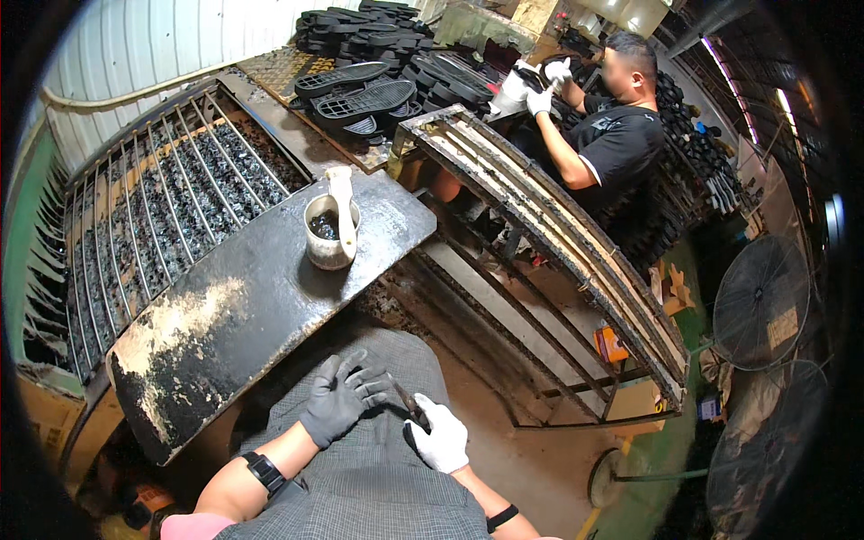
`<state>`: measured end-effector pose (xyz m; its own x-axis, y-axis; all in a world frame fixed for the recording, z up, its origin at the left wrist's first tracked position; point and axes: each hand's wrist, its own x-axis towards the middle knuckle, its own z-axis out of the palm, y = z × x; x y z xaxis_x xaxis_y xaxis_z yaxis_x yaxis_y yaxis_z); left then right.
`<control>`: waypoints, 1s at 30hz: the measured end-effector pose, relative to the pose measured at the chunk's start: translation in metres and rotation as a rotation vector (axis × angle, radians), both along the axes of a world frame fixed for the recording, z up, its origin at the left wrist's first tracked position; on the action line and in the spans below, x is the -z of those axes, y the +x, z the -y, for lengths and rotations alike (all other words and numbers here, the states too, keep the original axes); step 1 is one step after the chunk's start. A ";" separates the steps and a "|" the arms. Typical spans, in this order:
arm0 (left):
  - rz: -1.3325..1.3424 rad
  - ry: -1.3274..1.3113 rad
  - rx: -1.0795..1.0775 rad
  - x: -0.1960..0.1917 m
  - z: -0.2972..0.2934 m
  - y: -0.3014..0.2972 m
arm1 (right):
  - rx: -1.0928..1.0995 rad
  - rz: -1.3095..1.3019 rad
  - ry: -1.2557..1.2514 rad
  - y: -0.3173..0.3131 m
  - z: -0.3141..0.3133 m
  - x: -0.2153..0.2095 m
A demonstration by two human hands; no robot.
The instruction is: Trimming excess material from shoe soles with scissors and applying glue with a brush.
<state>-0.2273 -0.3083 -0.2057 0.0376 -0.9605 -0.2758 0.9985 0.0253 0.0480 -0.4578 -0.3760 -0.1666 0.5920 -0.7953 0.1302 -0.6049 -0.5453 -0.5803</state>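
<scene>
Carefully: below the cup, right hand pinching the dark tool, keep its tip off the spread left hand.

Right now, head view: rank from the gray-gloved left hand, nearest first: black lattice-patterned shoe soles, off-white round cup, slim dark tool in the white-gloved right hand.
1. Slim dark tool: right of the left hand, in the right hand.
2. Off-white round cup: ahead, on the dark board.
3. Black lattice-patterned shoe soles: farthest ahead, beyond the cup.
</scene>
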 end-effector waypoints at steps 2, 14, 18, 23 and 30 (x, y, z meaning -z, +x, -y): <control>0.007 -0.009 0.006 0.002 -0.002 0.001 | -0.008 -0.006 -0.031 0.002 -0.001 -0.002; 0.032 0.003 -0.002 -0.007 -0.002 0.001 | -0.010 0.014 -0.048 0.003 -0.004 -0.004; 0.060 -0.011 -0.001 -0.005 -0.004 0.000 | -0.018 0.004 -0.055 0.004 -0.005 -0.006; 0.088 -0.024 0.022 0.008 -0.007 0.005 | -0.014 0.018 -0.032 0.002 -0.005 -0.004; -0.197 -0.213 0.122 0.009 -0.008 0.010 | -0.018 0.001 -0.028 0.003 -0.003 -0.001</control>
